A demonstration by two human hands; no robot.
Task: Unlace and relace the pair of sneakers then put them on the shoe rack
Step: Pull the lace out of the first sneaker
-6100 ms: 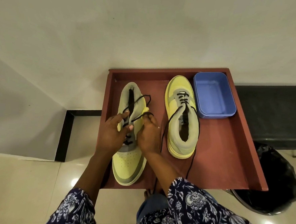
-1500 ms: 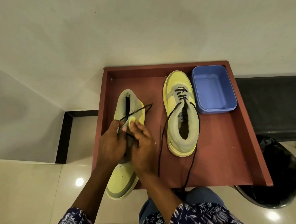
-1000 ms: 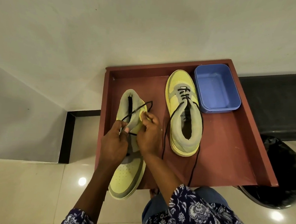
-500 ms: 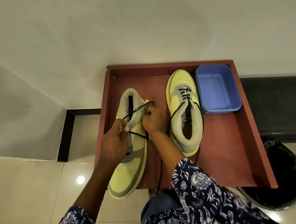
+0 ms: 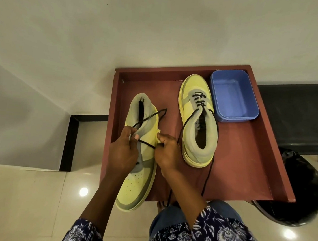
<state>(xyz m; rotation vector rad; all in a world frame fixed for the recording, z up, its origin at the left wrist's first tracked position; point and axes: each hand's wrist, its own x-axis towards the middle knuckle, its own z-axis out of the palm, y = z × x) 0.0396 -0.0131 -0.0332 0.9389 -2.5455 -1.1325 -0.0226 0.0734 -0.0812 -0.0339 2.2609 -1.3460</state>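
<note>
Two yellow-and-grey sneakers lie on a red-brown tabletop (image 5: 249, 164) with raised edges. The left sneaker (image 5: 140, 156) lies at the tabletop's left side, heel toward the wall and toe hanging over the near edge. The left hand (image 5: 123, 151) rests on the sneaker's left flank and pinches a black lace (image 5: 149, 117) between thumb and fingertips; the lace loops out past the heel and a short stretch runs taut across to the right hand (image 5: 166, 153), whose curled fingers pinch the sneaker's right eyelet edge. The right sneaker (image 5: 198, 121) lies at the tabletop's middle, toe toward the wall, partly laced, its loose black lace ends (image 5: 206, 180) trailing over the near edge. A blue tub (image 5: 233, 95) sits just right of it, at the far right corner
</note>
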